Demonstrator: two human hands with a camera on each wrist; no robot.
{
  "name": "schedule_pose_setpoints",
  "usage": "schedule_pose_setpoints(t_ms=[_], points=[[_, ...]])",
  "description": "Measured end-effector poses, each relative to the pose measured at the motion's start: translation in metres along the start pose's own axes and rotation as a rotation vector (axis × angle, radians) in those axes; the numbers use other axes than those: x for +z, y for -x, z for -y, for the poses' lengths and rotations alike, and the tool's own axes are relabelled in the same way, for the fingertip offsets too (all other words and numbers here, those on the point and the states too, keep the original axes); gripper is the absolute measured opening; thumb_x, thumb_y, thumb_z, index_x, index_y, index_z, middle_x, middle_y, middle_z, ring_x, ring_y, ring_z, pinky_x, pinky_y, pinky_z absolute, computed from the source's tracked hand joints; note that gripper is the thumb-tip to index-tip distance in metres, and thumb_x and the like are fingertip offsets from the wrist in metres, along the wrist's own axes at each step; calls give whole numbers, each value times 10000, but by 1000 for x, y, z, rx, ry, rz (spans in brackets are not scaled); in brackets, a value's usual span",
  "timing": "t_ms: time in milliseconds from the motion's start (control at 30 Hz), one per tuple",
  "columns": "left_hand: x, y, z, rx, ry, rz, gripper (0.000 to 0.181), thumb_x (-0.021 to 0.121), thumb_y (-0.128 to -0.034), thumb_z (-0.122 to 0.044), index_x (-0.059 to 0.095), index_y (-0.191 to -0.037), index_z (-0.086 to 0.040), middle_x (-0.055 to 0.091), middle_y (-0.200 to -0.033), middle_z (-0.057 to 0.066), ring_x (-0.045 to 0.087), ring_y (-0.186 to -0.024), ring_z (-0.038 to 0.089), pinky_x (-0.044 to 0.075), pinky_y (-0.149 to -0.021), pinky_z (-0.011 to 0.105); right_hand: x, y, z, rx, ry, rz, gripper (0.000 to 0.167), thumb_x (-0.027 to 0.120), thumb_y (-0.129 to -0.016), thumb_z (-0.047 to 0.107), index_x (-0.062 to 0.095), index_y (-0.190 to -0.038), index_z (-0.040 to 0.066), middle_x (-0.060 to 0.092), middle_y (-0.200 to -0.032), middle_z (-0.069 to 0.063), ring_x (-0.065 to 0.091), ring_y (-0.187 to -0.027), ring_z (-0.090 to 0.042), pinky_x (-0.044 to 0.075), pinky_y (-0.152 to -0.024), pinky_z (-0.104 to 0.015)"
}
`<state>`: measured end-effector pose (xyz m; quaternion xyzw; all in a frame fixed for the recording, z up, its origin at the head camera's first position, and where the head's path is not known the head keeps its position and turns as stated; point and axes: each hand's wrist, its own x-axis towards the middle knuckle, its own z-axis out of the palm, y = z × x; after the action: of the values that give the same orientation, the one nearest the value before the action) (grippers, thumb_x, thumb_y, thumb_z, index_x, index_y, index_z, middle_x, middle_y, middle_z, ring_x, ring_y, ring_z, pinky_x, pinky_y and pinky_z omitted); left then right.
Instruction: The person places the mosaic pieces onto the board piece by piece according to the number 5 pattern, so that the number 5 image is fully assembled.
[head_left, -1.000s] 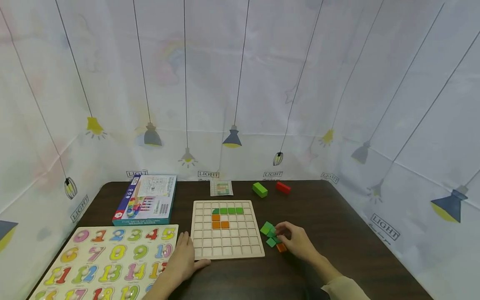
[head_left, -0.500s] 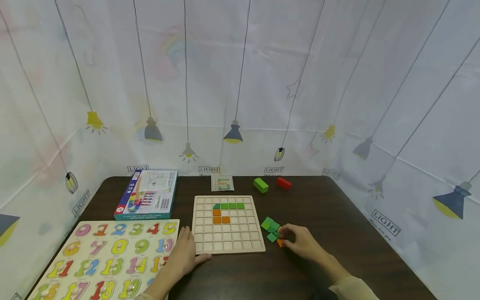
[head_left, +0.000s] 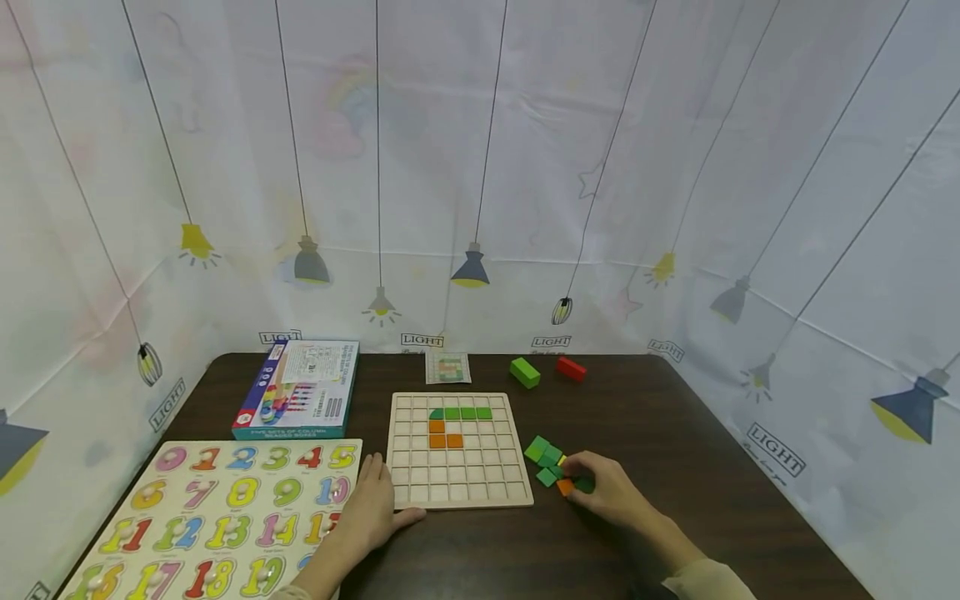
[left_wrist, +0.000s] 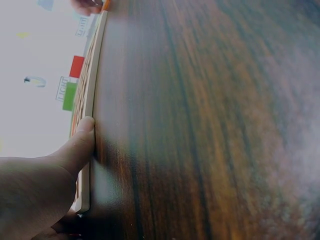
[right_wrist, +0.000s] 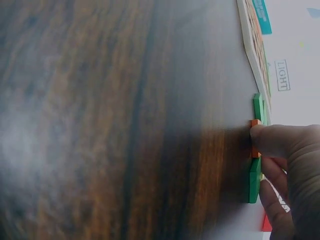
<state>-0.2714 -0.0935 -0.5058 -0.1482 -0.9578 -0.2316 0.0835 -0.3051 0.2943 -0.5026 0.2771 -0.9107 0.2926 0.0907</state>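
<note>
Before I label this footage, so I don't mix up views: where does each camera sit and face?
Head: worn on the head, facing forward and down at the grid board; left hand and right hand both show.
Left wrist: worn there, low over the tabletop, along the board's near edge; left hand at lower left, right hand partly at top.
Right wrist: worn there, looking across the tabletop toward an orange block; right hand shows at right.
Shared: head and left wrist both show the red block and light green block.

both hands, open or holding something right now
Left hand: open, thumb touching the pale square wooden grid board.
Right hand: thumb on the small orange block; whether it grips anything cannot be told.
</note>
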Motion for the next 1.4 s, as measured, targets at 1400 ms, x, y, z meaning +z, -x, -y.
schedule_pose_setpoints(t_ms=[1400], points=[[0, -4, 3, -16, 4, 34, 977, 740, -739, -516, 416, -1224, 268, 349, -1336, 405, 281, -1304, 497, 299, -1063, 509, 8, -20, 9, 40, -48, -186, 368, 802, -695, -24, 651, -1022, 53, 648, -946, 2, 634, -839, -155, 563, -699, -323]])
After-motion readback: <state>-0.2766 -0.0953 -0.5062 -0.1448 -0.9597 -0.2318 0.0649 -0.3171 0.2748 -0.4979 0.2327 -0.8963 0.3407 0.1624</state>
